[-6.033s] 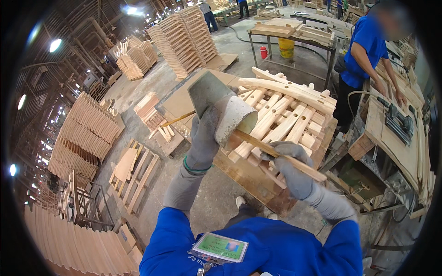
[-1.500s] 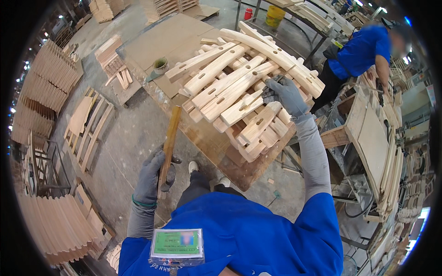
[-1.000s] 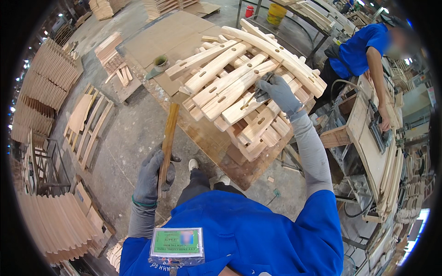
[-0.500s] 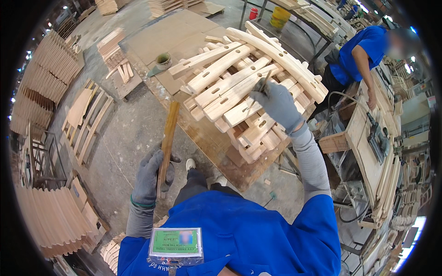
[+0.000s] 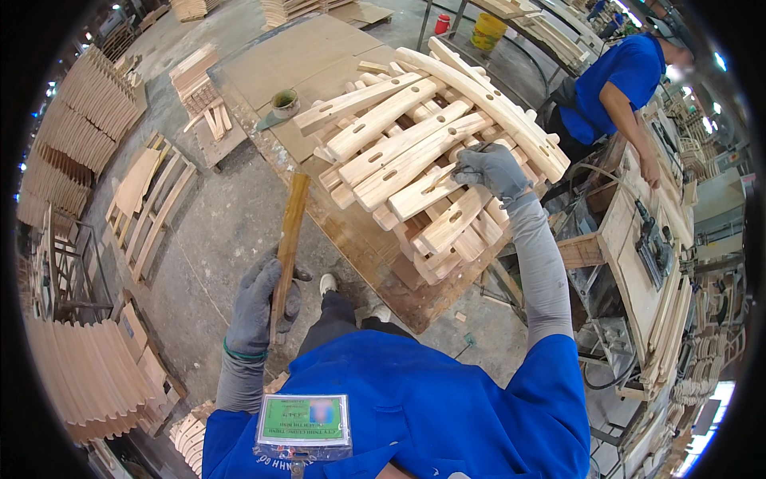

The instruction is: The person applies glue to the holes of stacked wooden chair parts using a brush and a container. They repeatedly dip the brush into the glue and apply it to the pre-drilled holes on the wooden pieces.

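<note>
My left hand, in a grey glove, is wrapped around a flat brown wooden strip that points up and away beside the table. My right hand, also gloved, is over the pile of pale wooden slats. Its fingers are closed around a thin stick, mostly hidden by the hand. The stick's lower end lies at the slot of one light slat. Oval slots are cut into several of these slats, which lie stacked crosswise on the worktable.
A small pot stands on the table's left edge. At the right, a person in blue reaches toward a bench where a dark power tool lies. Stacked curved wood parts and a slatted frame are on the left.
My right hand has turned and come slightly down and to the right over the slats, and the stick is now more hidden. The left hand hardly moves. The co-worker has shifted left.
</note>
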